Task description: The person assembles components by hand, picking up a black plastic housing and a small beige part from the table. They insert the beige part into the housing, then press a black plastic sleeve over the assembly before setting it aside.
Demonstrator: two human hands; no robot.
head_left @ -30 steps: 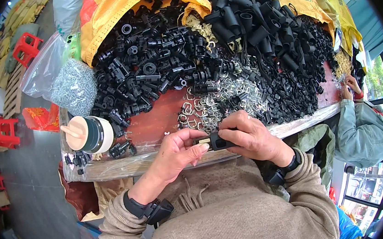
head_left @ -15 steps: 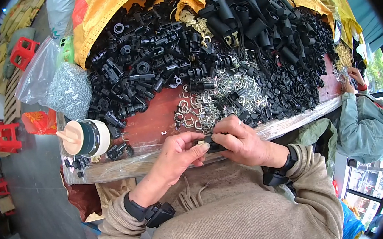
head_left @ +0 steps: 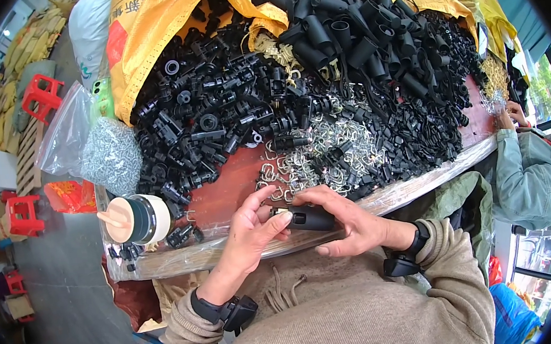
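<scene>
You have one black tube (head_left: 313,219) just above the near edge of the tabletop (head_left: 224,187). Your left hand (head_left: 247,238) pinches its left end, where one pale piece (head_left: 280,210) shows; your right hand (head_left: 350,221) is spread, fingers along the far side, thumb clear. The tube looks partly assembled, though whether the pale piece is fully seated can't be told. Plenty remains loose: black sleeves (head_left: 363,51), black fittings (head_left: 208,122) and metal rings (head_left: 274,172), each too many to count. To your left stand one cup (head_left: 141,219) and one bag of screws (head_left: 111,158).
</scene>
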